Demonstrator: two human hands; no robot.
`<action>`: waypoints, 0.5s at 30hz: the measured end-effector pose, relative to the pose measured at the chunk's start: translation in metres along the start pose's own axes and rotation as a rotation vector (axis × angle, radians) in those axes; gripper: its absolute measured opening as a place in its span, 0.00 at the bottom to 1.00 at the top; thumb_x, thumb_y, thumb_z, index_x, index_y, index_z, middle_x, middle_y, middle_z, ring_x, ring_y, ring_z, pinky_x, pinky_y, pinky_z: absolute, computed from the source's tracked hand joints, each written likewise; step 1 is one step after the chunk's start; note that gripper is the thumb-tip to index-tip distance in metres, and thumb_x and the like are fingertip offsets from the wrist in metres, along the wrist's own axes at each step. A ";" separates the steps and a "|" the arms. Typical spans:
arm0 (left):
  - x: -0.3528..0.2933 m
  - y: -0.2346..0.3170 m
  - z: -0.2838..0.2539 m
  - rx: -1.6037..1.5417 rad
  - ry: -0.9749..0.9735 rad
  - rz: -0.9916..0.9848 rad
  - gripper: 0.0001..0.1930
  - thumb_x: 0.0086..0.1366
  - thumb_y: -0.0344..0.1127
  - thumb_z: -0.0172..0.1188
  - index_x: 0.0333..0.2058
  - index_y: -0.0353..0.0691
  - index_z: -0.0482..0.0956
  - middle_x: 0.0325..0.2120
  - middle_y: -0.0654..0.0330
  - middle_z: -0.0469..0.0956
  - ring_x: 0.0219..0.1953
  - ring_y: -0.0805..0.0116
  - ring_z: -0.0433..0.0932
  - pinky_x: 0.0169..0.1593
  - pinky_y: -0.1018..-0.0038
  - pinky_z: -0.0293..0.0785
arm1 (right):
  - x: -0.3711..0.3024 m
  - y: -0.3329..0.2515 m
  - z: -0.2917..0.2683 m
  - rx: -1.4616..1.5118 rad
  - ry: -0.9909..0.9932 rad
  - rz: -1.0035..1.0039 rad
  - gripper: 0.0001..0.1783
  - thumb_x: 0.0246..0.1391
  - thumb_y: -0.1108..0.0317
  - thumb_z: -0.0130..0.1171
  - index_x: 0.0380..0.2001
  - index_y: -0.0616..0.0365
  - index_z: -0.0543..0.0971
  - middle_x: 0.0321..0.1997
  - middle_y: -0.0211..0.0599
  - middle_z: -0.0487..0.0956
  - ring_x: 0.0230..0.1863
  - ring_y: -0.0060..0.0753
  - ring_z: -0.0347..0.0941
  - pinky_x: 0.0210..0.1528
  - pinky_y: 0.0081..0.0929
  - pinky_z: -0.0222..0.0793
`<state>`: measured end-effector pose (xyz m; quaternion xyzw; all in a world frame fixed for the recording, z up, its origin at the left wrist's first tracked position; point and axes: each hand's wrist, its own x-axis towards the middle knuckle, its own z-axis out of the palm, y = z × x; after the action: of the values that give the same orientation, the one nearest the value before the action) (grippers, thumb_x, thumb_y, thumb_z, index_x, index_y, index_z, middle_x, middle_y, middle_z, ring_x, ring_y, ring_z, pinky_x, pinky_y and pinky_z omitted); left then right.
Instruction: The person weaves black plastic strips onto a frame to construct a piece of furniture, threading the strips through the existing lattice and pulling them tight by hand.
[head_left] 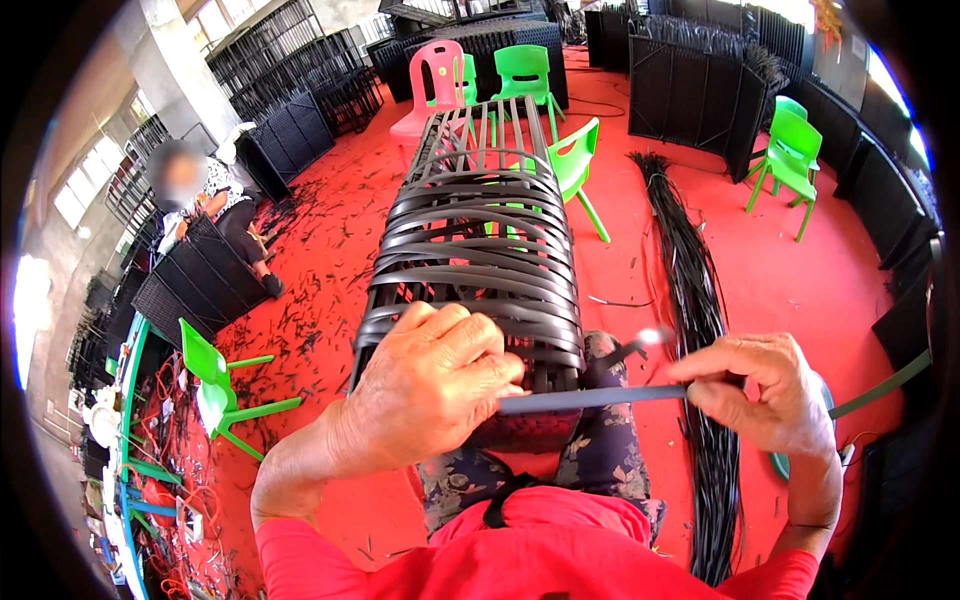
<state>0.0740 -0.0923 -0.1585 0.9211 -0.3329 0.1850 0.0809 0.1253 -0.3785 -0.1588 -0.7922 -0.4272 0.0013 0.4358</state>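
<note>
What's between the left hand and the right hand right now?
In the head view, a flat grey strip spans the gap, held by the left hand on one side and the right hand on the other.

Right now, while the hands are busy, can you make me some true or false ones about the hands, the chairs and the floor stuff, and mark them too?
1. A dark strip stretches between the left hand and the right hand. True.
2. Every chair here is green. False: one chair is pink.
3. A long bundle of black strips lies on the floor. True.
4. The floor is blue. False: it is red.
5. The person working with the strip wears a green shirt. False: the shirt is red.
</note>
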 end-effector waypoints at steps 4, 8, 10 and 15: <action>-0.002 -0.005 0.008 0.160 0.033 0.044 0.12 0.53 0.38 0.61 0.34 0.38 0.77 0.42 0.53 0.69 0.51 0.57 0.66 0.56 0.50 0.54 | 0.001 -0.019 -0.008 -0.115 -0.048 0.013 0.11 0.42 0.81 0.55 0.31 0.61 0.79 0.20 0.33 0.76 0.18 0.24 0.71 0.22 0.20 0.65; -0.003 -0.015 0.016 0.121 0.018 0.033 0.12 0.56 0.39 0.58 0.34 0.37 0.78 0.45 0.50 0.68 0.54 0.54 0.62 0.58 0.47 0.48 | 0.004 -0.030 -0.012 -0.143 0.066 0.044 0.13 0.38 0.84 0.50 0.29 0.62 0.78 0.13 0.30 0.70 0.15 0.15 0.64 0.18 0.16 0.59; 0.001 -0.019 0.017 0.053 -0.049 0.021 0.13 0.59 0.40 0.55 0.33 0.36 0.79 0.48 0.47 0.66 0.56 0.52 0.59 0.59 0.45 0.45 | 0.009 -0.036 -0.012 -0.178 0.053 0.043 0.13 0.37 0.84 0.50 0.29 0.62 0.78 0.12 0.29 0.68 0.14 0.16 0.62 0.18 0.16 0.58; 0.005 -0.020 0.024 -0.008 -0.028 0.040 0.13 0.60 0.41 0.54 0.33 0.38 0.80 0.53 0.44 0.61 0.59 0.48 0.55 0.60 0.43 0.41 | 0.022 -0.048 -0.002 -0.284 0.074 0.010 0.13 0.33 0.84 0.50 0.27 0.61 0.75 0.11 0.30 0.62 0.12 0.22 0.57 0.18 0.19 0.56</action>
<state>0.0971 -0.0860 -0.1794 0.9164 -0.3530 0.1725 0.0760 0.1073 -0.3529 -0.1163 -0.8476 -0.4027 -0.0860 0.3346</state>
